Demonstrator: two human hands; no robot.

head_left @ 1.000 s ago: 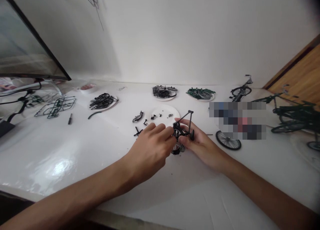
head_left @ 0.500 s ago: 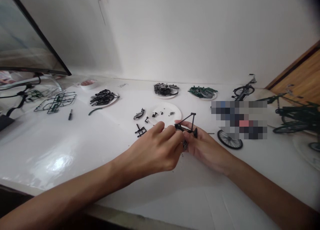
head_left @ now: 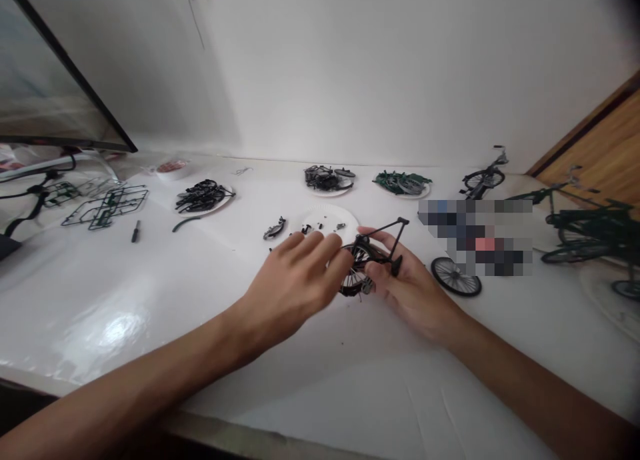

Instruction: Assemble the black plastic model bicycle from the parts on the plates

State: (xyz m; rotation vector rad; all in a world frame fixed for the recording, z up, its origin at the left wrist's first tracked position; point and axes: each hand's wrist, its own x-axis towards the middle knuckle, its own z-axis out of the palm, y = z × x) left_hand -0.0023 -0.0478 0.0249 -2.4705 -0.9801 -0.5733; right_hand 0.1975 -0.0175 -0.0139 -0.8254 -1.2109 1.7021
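Observation:
A black model bicycle frame (head_left: 401, 223) with a spoked wheel (head_left: 361, 252) on it is held over the table in front of me. My right hand (head_left: 405, 290) grips the frame from the right, with the thumb across its lower part and a finger behind it. My left hand (head_left: 305, 277) is closed at the wheel's left side, its bent fingers touching the rim; the fingertips are partly hidden. A small grey pedal piece (head_left: 367, 285) hangs below my right thumb. Just behind my hands lies a white paper plate (head_left: 350, 219) with a few tiny dark parts.
Plates of black parts (head_left: 203, 195), dark parts (head_left: 327, 178) and green parts (head_left: 401, 181) line the back. At left are a screwdriver (head_left: 135, 231), parts frames (head_left: 107, 207) and a monitor (head_left: 55, 80). A loose wheel (head_left: 456, 277) and assembled model bicycles (head_left: 595, 230) stand right.
The wheel now shows more fully in the bicycle frame as my left hand has shifted slightly left with its fingers less tightly bunched. The frame has tilted a little to the right.

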